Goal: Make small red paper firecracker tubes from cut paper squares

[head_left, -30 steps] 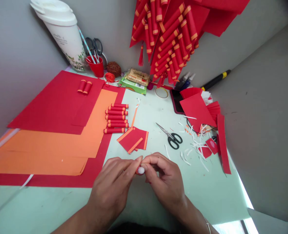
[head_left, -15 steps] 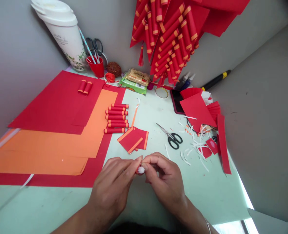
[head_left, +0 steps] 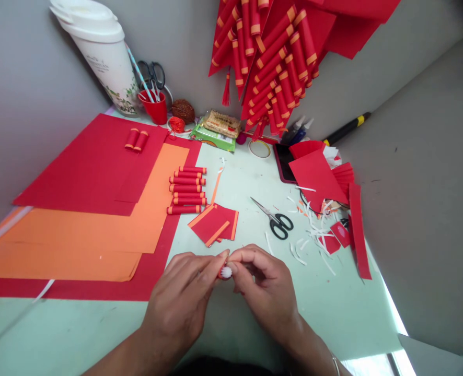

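Note:
Near the table's front edge, my left hand (head_left: 184, 295) is closed around a small red paper roll (head_left: 221, 274), most of it hidden by the fingers. A white ribbed end (head_left: 226, 272) pokes out of the roll toward the right. My right hand (head_left: 265, 290) pinches the roll's upper edge between thumb and forefinger, its fingertips almost meeting the left ones. Just beyond the hands lie red paper pieces with orange strips (head_left: 215, 224). Farther back, several finished red rolls with orange bands (head_left: 187, 189) rest in a row.
Black-handled scissors (head_left: 277, 222) lie right of centre, beside white paper scraps (head_left: 317, 235) and red offcuts (head_left: 360, 235). Large red sheets (head_left: 86, 167) and orange sheets (head_left: 70, 245) cover the left side. Along the wall stand a white cup (head_left: 106, 68) and a red pot (head_left: 155, 109). Hanging firecracker decorations (head_left: 273, 68) are above.
The white ribbed end has shifted very slightly in the fingers. Both hands otherwise keep the same place and grip, and nothing on the table has moved.

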Motion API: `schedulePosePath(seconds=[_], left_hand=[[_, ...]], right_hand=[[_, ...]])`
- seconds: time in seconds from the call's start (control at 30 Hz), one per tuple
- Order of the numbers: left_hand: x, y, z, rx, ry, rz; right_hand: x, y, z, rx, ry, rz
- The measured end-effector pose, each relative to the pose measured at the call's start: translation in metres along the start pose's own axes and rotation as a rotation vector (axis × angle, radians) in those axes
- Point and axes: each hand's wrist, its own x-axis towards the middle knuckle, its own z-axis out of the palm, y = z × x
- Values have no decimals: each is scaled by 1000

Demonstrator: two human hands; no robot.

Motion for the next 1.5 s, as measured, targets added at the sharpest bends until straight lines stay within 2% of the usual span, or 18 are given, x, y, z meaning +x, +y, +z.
schedulePosePath(seconds=[0.27, 0.6, 0.9, 1.5], left_hand=[[-4, -3, 0, 32, -34, 46], [-1, -1, 1, 27, -13, 29], [-2, -1, 1, -4, -5, 11], [-2, -1, 3, -45, -23, 0]], right_hand=[[0, 0, -2, 21, -14, 46], [3, 0, 0, 38, 6, 78], [1, 0, 0, 137, -20, 172], [4, 1, -2, 20, -44, 68]])
